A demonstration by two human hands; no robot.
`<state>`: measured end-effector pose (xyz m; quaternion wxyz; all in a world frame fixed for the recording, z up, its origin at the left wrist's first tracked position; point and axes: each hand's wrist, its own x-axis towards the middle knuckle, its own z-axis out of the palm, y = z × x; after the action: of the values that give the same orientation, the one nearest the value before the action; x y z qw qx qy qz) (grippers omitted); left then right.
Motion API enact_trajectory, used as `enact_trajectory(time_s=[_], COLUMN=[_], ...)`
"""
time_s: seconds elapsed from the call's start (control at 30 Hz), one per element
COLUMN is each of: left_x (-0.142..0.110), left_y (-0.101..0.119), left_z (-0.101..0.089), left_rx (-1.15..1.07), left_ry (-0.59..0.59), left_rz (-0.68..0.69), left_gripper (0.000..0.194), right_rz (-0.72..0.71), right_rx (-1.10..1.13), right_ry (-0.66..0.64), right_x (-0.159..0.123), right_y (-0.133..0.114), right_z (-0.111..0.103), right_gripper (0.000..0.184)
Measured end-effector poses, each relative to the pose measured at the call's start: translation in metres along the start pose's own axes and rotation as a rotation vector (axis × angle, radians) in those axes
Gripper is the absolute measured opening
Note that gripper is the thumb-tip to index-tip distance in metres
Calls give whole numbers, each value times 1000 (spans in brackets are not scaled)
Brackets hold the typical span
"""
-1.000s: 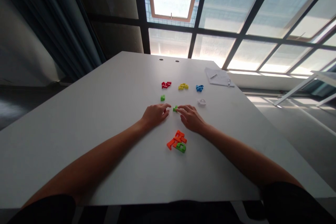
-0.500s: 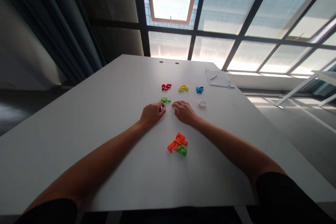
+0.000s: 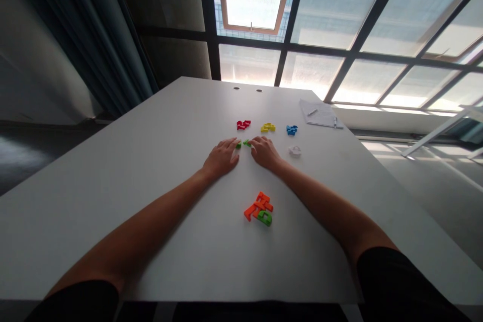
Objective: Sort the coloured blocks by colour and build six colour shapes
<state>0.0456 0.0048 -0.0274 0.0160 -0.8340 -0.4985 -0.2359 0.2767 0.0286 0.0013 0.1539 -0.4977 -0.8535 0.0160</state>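
My left hand (image 3: 221, 157) and my right hand (image 3: 265, 152) rest on the white table (image 3: 151, 171), fingertips meeting at small green puzzle pieces (image 3: 243, 143). The left fingers lie stretched out and touch the green pieces. The right fingers curl and pinch at the same green pieces. Just beyond them sit a red cluster (image 3: 243, 124), a yellow cluster (image 3: 267, 127) and a blue cluster (image 3: 291, 130). A clear white piece (image 3: 295, 150) lies right of my right hand. Nearer to me lies an orange cluster with a green piece attached (image 3: 259, 208).
A sheet of paper with a pen (image 3: 320, 113) lies at the table's far right corner. Two cable holes (image 3: 247, 89) mark the far edge. Large windows rise behind the table, and a dark curtain (image 3: 94, 35) hangs at the left.
Both hands have slid away from me toward the coloured row, carrying a green piece up to the other green piece. The left fingers have stretched out.
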Motion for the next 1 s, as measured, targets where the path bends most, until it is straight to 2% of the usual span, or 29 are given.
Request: enact_trajectory(time_s=[0.17, 0.4, 1.0], left_x=[3, 3, 3], left_y=[-3, -3, -4], left_z=[3, 3, 4], left_rx=[10, -1, 5], left_ry=[-66, -99, -123], left_rz=[-13, -25, -16], left_gripper=[59, 57, 62], right_rz=[41, 66, 58], right_rx=[-24, 28, 177], right_ry=[9, 10, 70], right_x=[11, 32, 24], right_y=[2, -6, 0], right_z=[1, 5, 26], right_gripper=[40, 40, 43])
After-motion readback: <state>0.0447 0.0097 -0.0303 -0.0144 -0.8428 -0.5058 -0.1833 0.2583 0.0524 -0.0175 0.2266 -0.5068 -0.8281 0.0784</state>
